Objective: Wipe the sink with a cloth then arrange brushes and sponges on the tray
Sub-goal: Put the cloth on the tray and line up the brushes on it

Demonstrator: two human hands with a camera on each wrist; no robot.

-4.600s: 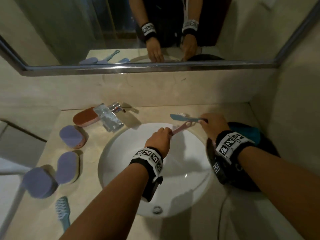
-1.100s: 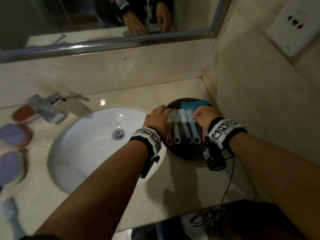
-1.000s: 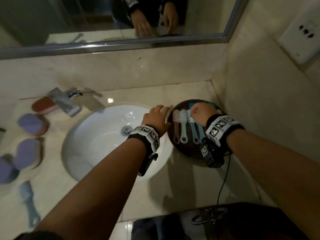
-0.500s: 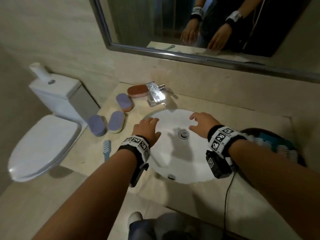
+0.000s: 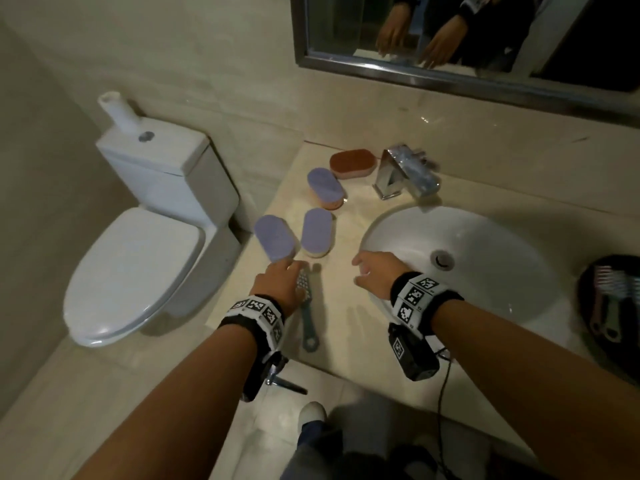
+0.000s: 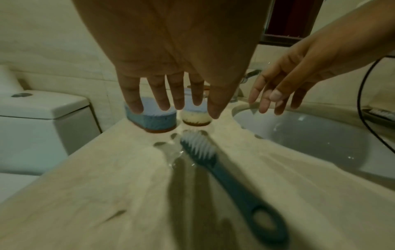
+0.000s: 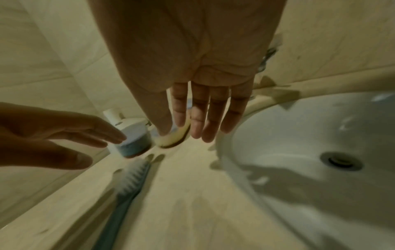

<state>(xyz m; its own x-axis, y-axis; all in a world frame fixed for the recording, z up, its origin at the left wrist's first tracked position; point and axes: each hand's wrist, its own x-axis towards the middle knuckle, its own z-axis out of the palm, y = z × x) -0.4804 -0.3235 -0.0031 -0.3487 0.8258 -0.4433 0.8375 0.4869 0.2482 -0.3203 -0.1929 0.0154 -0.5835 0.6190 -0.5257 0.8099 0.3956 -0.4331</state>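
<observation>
The left hand (image 5: 281,284) hovers above the tabletop (image 5: 346,327) with its grip slack, fingers (image 6: 162,98) straight and spread, holding nothing; it hangs over the bristle end of a dark teal brush (image 5: 307,313) that lies flat on the tabletop left of the sink (image 5: 485,244), its looped handle end pointing toward the tabletop's near edge. The right hand (image 5: 375,277) is likewise loose and empty, fingers (image 7: 213,115) extended, poised above the sink's left rim and apart from the left hand, with the brush lying between the two. Just beyond the left fingertips, left of the sink, stand two purple-topped sponges (image 5: 277,241) side by side, close together; the right one (image 5: 318,233) shows a pale yellow body in the left wrist view. Farther back from the sink's left rim lies a third purple sponge (image 5: 326,188), and behind it, beside the chrome faucet (image 5: 407,173), an orange-brown sponge (image 5: 353,162). At the sink's right sits the dark round tray (image 5: 588,327), cut off by the picture's edge, with several brushes (image 5: 611,303) lying in it side by side. Left of the tabletop is a white toilet (image 5: 138,258) with its lid down; a mirror (image 5: 450,39) hangs on the wall behind the sink.
</observation>
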